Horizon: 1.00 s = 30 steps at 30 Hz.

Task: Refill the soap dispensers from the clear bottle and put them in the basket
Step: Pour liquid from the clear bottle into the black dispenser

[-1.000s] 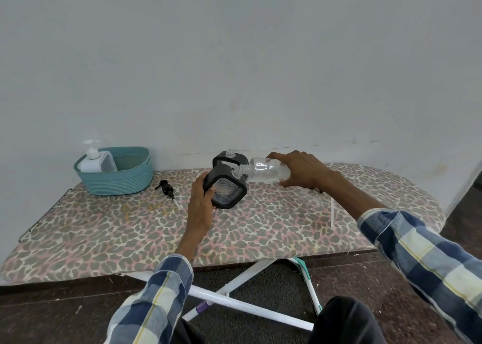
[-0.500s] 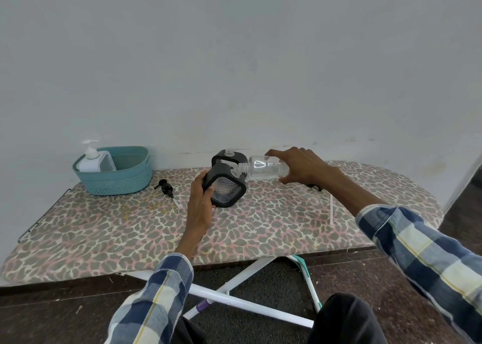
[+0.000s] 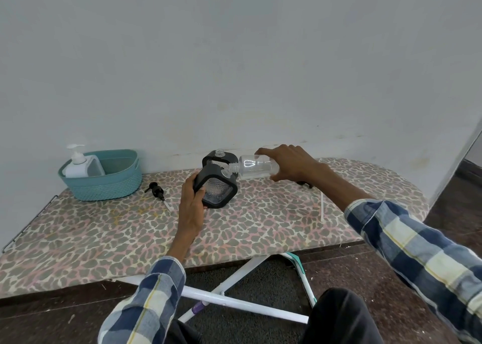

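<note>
My left hand point(image 3: 193, 200) grips a black-framed soap dispenser point(image 3: 217, 190), tilted toward me on the ironing board point(image 3: 104, 229). My right hand point(image 3: 289, 165) holds the clear bottle point(image 3: 254, 167) on its side, its neck at the dispenser's open mouth. A second black dispenser point(image 3: 220, 157) with an open neck stands just behind. A white pump dispenser point(image 3: 78, 165) sits in the teal basket point(image 3: 114, 184) at the far left.
A black pump head point(image 3: 156, 190) with its tube lies between the basket and my left hand. A white tube point(image 3: 321, 206) lies on the board under my right forearm. The wall runs close behind. The board's white legs cross below its front edge.
Almost nothing differs. The clear bottle stays tipped at the dispenser's mouth, and my right hand has shifted very slightly.
</note>
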Tool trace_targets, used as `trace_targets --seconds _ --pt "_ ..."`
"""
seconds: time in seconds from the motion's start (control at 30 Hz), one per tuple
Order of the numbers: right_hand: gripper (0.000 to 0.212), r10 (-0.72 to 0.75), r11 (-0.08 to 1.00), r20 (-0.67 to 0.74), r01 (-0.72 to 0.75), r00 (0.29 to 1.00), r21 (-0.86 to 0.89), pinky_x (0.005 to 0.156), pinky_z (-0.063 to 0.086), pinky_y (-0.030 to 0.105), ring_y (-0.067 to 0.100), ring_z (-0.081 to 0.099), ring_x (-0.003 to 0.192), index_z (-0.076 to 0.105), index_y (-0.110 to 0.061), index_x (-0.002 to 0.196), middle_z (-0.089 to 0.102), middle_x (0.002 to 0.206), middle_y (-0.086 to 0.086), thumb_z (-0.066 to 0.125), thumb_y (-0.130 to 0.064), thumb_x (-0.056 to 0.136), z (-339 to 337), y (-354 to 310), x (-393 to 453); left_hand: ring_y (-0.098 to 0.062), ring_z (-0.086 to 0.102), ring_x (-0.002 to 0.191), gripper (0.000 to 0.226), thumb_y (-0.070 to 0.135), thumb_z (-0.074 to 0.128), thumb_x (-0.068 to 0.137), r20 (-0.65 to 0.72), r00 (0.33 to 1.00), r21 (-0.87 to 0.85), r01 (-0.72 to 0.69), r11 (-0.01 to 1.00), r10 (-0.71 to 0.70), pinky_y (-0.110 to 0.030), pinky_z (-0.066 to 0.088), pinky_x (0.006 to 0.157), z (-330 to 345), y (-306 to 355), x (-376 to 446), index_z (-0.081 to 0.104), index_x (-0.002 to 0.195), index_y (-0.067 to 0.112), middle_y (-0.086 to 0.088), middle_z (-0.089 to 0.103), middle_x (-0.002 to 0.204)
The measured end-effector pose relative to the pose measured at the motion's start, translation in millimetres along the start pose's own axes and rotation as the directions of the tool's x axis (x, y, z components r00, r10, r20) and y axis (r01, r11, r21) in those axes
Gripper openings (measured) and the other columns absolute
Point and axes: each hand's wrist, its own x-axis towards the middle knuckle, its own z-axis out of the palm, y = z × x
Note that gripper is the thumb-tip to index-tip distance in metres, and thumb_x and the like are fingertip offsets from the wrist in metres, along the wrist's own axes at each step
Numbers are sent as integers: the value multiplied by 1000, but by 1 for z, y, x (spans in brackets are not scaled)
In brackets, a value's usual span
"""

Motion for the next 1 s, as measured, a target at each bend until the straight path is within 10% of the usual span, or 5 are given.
trace_targets --seconds 1.0 --pt "77 -5 999 -12 5 1000 -40 72 52 36 26 67 91 43 -44 145 74 111 -1 85 -37 80 -5 -1 0 -24 55 137 61 54 46 97 1 1000 48 -10 999 10 -59 49 115 0 4 -2 45 155 35 5 53 150"
